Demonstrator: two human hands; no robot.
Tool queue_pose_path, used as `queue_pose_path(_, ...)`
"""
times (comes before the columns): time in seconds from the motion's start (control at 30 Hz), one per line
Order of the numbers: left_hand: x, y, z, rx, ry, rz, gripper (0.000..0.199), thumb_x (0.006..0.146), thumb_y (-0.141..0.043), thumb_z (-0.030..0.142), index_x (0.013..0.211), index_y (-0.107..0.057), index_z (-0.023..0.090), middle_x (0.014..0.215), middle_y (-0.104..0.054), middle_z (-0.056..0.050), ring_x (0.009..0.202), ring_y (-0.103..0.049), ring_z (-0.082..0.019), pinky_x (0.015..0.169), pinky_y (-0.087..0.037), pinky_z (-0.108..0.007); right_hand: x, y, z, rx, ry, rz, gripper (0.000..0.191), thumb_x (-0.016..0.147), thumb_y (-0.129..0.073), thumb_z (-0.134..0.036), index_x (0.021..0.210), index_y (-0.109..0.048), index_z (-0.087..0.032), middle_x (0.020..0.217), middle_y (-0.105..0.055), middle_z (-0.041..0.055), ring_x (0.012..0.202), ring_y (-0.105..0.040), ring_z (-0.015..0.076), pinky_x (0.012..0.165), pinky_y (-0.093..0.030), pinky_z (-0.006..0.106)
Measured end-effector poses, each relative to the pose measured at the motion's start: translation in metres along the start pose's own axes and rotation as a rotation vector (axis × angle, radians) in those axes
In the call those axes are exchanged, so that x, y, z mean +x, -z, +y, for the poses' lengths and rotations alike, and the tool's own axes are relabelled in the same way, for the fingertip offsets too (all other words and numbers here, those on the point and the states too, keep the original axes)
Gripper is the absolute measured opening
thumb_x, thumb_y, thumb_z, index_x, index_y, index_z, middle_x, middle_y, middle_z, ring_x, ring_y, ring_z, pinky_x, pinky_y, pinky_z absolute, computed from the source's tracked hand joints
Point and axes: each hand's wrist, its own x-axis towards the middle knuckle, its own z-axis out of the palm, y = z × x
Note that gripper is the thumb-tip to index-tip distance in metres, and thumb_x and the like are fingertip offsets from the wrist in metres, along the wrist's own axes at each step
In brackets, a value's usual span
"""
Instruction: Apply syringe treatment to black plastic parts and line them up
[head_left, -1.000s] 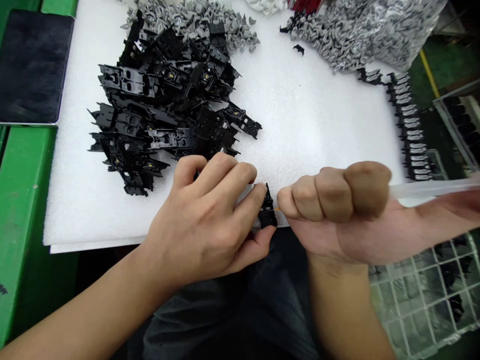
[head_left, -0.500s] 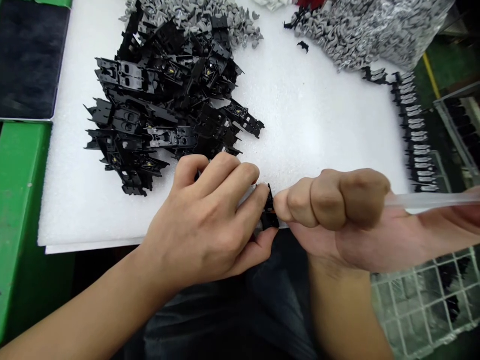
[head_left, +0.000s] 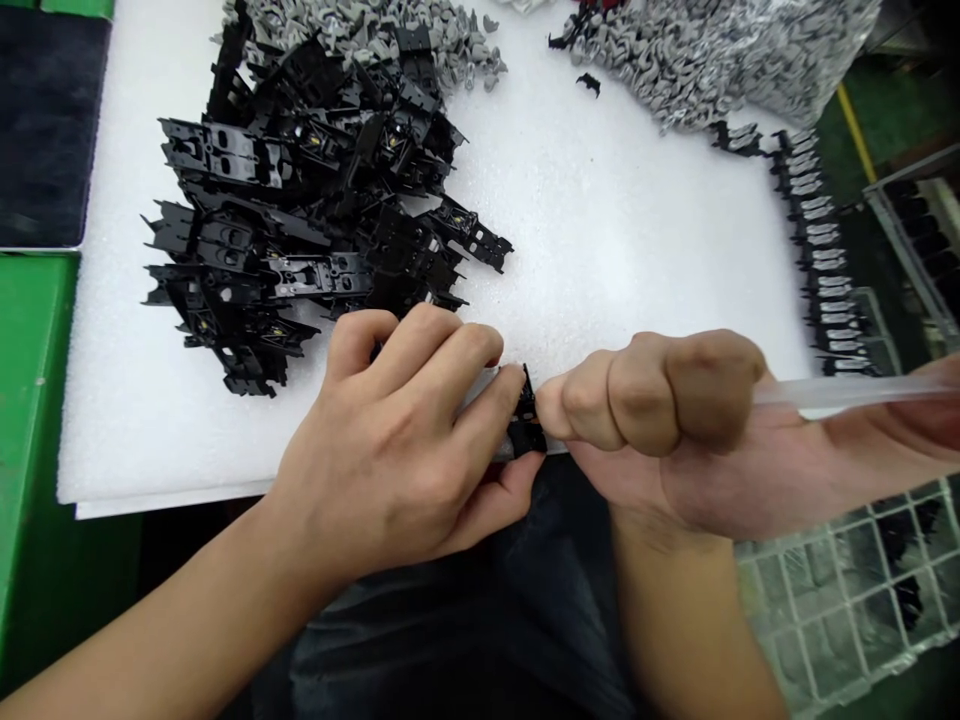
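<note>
from the head camera, the left hand (head_left: 382, 450) is closed in a firm pinch on a small black moulded plastic part (head_left: 525, 425), with the thumb below it and the fingertips over it. the part stands at the near edge of a white foam sheet (head_left: 600, 250). the right hand (head_left: 675, 430) is clenched into a fist around a long clear plastic tube (head_left: 847, 392), which runs out to the right edge of the frame. its foremost finger sits right against the black part, and any tube tip there is hidden.

up the foam lies a heap of black plastic frames (head_left: 300, 230), just beyond the left hand. past them sits a mound of small grey clips (head_left: 360, 30), and at the top right a clear bag of grey clips (head_left: 712, 50). a line of black-and-silver parts (head_left: 821, 250) runs down the foam's right edge. a wire crate (head_left: 840, 590) sits low on the right, and a green bench (head_left: 37, 400) runs along the left.
</note>
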Motion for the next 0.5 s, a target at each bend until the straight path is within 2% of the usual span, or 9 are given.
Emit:
queue_pose_path(0.17,-0.0001,-0.0007,0.0001,0.029,-0.012,0.003,0.036,0.098,-0.061,0.053,0.104,-0.068,0.018,0.103,-0.071,-0.011,0.095,-0.066,-0.033,0.079,-0.041,-0.051,0.002,0.0016,0.0008,-0.017,0.016,-0.139,0.071,0.096,-0.073,-0.041,0.056,-0.017,-0.023,0.046,-0.02,-0.0077,0.042,-0.017,0.0109,0.054,-0.026,0.035)
queue_pose_path(0.33,0.0007,-0.0007,0.0004,0.034,-0.005,0.006,0.034,0.1,-0.06,0.052,0.105,-0.067,0.019,0.102,-0.071,-0.01,0.095,-0.066,-0.033,0.08,-0.041,-0.05,0.0008,0.0,0.0011,-0.054,0.034,-0.027,0.07,0.101,-0.066,-0.042,0.058,-0.015,-0.023,0.046,-0.016,-0.0077,0.042,-0.015,0.0109,0.053,-0.025,0.035)
queue_pose_path(0.5,0.0012,-0.001,0.0003,0.03,-0.017,0.026,0.035,0.098,-0.063,0.052,0.103,-0.068,0.018,0.099,-0.07,-0.009,0.093,-0.066,-0.033,0.079,-0.04,-0.048,0.0023,0.0031,0.0009,-0.106,0.053,-0.115,0.073,0.094,-0.073,-0.055,0.057,-0.018,-0.023,0.044,-0.017,-0.0084,0.04,-0.017,0.0105,0.05,-0.027,0.036)
